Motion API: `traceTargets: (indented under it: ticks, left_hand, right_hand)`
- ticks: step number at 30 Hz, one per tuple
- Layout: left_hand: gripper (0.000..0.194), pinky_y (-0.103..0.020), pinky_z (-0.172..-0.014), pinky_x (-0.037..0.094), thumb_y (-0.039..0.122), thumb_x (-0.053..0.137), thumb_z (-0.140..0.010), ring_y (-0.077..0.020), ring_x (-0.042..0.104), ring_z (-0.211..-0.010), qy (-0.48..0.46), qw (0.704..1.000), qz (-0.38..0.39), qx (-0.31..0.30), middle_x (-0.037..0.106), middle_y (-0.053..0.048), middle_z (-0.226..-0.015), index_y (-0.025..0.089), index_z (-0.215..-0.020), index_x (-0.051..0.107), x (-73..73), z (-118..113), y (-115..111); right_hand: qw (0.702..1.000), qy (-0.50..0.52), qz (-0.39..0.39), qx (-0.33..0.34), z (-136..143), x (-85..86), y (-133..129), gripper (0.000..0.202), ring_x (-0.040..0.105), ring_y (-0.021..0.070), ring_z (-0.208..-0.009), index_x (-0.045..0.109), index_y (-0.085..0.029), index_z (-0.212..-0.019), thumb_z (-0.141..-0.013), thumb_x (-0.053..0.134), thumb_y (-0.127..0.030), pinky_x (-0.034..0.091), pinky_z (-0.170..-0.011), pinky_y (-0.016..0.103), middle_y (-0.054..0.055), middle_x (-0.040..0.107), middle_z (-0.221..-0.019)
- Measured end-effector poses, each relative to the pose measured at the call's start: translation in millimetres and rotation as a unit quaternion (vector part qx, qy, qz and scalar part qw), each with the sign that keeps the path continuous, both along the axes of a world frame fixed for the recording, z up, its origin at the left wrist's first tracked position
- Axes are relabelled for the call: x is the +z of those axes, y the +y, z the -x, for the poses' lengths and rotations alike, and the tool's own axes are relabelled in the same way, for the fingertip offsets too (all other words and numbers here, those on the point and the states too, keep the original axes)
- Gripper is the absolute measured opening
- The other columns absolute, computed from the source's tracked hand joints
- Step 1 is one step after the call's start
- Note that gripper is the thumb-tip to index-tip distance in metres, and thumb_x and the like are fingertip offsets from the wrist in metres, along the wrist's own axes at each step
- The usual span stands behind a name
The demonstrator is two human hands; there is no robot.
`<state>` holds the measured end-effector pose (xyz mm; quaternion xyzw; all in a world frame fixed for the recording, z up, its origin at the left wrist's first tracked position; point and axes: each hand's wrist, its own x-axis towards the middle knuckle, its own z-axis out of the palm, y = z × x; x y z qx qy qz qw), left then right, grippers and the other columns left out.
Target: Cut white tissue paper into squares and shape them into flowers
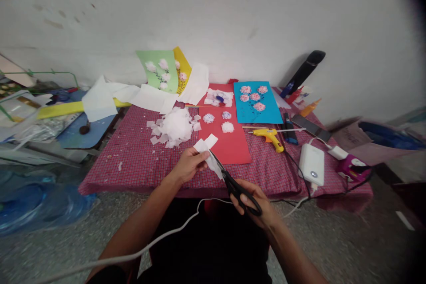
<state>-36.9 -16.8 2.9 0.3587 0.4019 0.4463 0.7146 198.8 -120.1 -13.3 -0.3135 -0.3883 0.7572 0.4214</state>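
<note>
My left hand pinches a folded strip of white paper at the table's front edge. In my right hand are black-handled scissors, fingers through the loops, their blades against the paper near my left fingers. Just beyond lies a red sheet with a white paper flower and two purple-speckled ones. A heap of cut white paper squares sits left of the red sheet. To the right, a blue sheet bears several pink-and-white flowers.
A yellow glue gun, a white power bank and a purple plug adapter lie on the right. A white cable crosses over my lap. Green and yellow flower sheets lean on the wall. Large blue bottles stand on the floor.
</note>
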Motion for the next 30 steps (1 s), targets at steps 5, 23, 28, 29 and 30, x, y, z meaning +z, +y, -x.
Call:
traceTargets:
  ticks: [5,23,28,29,30]
  left_hand:
    - [0.036,-0.02,-0.044,0.032,0.043,0.086,-0.069,-0.0069,0.05,-0.047,0.002,1.0,0.001,-0.001,0.064,-0.001,-0.063,0.013,-0.077,0.069,-1.7,0.6,-1.1]
    - [0.021,-0.037,-0.086,0.058,0.027,0.073,-0.082,-0.0233,0.071,-0.103,0.18,0.925,-0.268,0.199,0.075,-0.009,-0.119,0.022,-0.102,0.077,22.3,21.6,2.9]
    - [0.041,-0.048,-0.113,0.045,0.007,0.063,-0.077,-0.0252,0.063,-0.124,0.273,0.855,-0.412,0.156,0.069,-0.007,-0.132,0.026,-0.111,0.076,11.9,20.3,14.7]
    - [0.042,-0.048,-0.113,0.045,0.007,0.061,-0.077,-0.0253,0.062,-0.126,0.274,0.852,-0.418,0.154,0.068,-0.007,-0.134,0.026,-0.111,0.076,8.3,18.5,20.3]
    - [0.043,-0.048,-0.113,0.045,0.007,0.059,-0.077,-0.0254,0.06,-0.128,0.268,0.852,-0.423,0.152,0.067,-0.007,-0.136,0.026,-0.111,0.076,4.8,15.9,26.4]
  right_hand:
    - [1.0,0.023,-0.011,0.0,1.8,1.0,-1.4,0.053,0.052,0.0126,-0.055,0.067,-0.018,-0.126,-0.084,0.074,-0.05,0.031,-0.054,0.027,0.006,0.066,-0.079]
    - [0.998,0.044,-0.001,-0.05,-4.2,2.4,-8.2,0.056,0.05,0.0178,-0.059,0.069,-0.021,-0.124,-0.082,0.072,-0.058,0.03,-0.054,0.031,0.006,0.061,-0.078]
    - [0.996,0.062,0.01,-0.07,6.4,0.8,5.2,0.051,0.053,0.0169,-0.06,0.067,-0.023,-0.125,-0.085,0.071,-0.054,0.03,-0.054,0.03,0.006,0.064,-0.082]
    - [0.995,0.057,0.007,-0.078,7.7,1.3,11.5,0.051,0.053,0.0169,-0.061,0.067,-0.022,-0.124,-0.085,0.071,-0.054,0.031,-0.054,0.03,0.005,0.064,-0.082]
    - [0.995,0.052,0.001,-0.081,8.9,2.0,19.5,0.052,0.053,0.0167,-0.061,0.067,-0.022,-0.123,-0.083,0.073,-0.054,0.033,-0.055,0.03,0.006,0.065,-0.083]
